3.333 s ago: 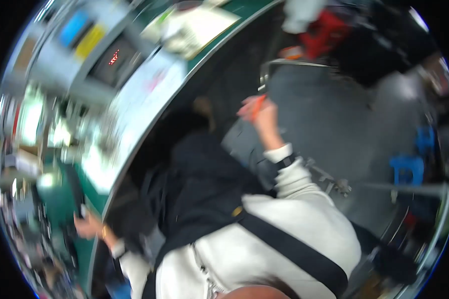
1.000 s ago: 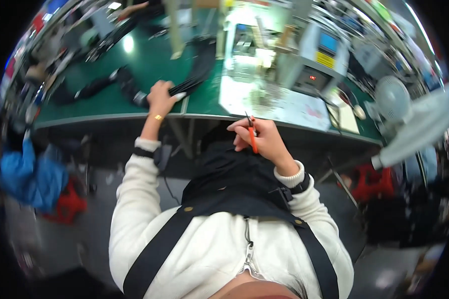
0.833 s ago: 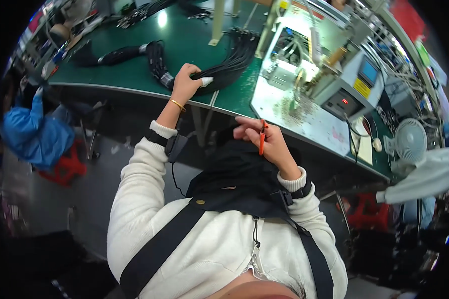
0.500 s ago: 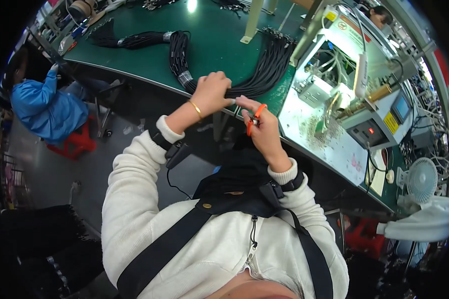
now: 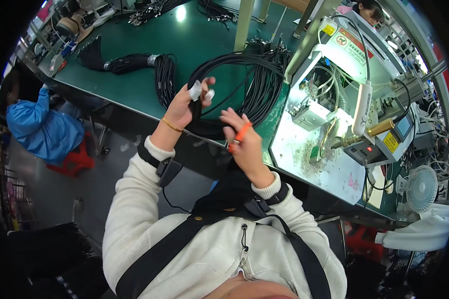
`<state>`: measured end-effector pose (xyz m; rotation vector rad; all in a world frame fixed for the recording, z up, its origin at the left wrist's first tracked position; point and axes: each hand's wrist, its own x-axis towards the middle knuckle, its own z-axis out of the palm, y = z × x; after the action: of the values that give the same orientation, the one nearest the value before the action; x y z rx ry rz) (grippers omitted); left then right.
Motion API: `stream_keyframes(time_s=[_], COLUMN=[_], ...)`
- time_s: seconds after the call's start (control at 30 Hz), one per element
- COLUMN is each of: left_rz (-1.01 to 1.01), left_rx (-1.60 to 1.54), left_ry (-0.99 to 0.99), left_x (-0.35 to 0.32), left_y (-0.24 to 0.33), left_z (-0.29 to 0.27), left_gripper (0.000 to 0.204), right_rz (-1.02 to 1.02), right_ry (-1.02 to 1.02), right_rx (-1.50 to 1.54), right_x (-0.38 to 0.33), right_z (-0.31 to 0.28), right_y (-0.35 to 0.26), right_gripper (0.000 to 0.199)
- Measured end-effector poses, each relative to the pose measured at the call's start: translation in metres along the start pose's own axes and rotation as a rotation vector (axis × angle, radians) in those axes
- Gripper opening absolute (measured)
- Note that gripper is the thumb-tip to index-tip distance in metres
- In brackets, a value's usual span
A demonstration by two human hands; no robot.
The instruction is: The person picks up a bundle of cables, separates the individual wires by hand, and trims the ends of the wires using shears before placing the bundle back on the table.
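A bundle of thin black cables (image 5: 229, 61) arches in a loop over the green table, its metal-tipped ends lying toward the back. My left hand (image 5: 181, 108) grips the loop's left side above the table edge. White wrapping covers some of its fingertips. To the right, my right hand (image 5: 245, 149) has orange-handled scissors (image 5: 243, 131) hooked on its fingers; their blades are hidden. Its fingertips are held out toward the cables, with a small gap from the left hand. Left of the loop lies another black cable bundle (image 5: 164, 82), tied with clear bands.
On the right stands a lit bench machine (image 5: 309, 113) with hoses, a brass-coloured cylinder and scattered debris on its white base (image 5: 329, 172). A white fan (image 5: 421, 188) is at far right. A person in blue (image 5: 42, 127) sits at left on a red stool (image 5: 75, 157). Metal posts (image 5: 244, 27) rise behind the cables.
My left hand has moved left, away from my right hand, and now lifts part of the cable bundle into a loop. My right hand has moved slightly left and down, still carrying the scissors.
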<state>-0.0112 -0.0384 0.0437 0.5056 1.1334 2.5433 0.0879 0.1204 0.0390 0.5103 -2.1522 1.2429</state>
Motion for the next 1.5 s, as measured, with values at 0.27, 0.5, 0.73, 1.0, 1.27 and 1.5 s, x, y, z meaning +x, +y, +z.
stream_keyframes(time_s=[0.27,0.5,0.73,1.0,1.27,1.5], left_rz=[-0.145,-0.194,-0.790,-0.660,-0.045,0.206], left_rx=[-0.400,0.082,0.367,0.367,-0.134,-0.062], left_ry=[-0.464,0.036,-0.139,-0.266,-0.205,0.118], left_x=[0.024,0.046,0.064,0.070,0.044,0.007], left_y=[0.080,0.044,0.020,0.033,0.167,0.248], left_z=[-0.004,0.017,0.041,0.060,0.002,-0.033], left_gripper=[0.025,0.030,0.033,0.031,0.027,0.022], right_rz=[0.106,0.078,0.024,-0.065,0.125,0.107], right_ry=[-0.213,-0.224,-0.176,-0.134,-0.187,-0.162], right_rx=[-0.072,-0.101,-0.072,0.009,0.013,0.022], right_x=[-0.002,-0.003,0.001,0.003,0.005,0.002], right_z=[0.016,0.016,0.015,0.015,0.014,0.017], right_y=[0.029,0.035,0.024,0.033,0.039,0.037], right_gripper=[0.019,0.015,0.016,0.020,0.012,0.007])
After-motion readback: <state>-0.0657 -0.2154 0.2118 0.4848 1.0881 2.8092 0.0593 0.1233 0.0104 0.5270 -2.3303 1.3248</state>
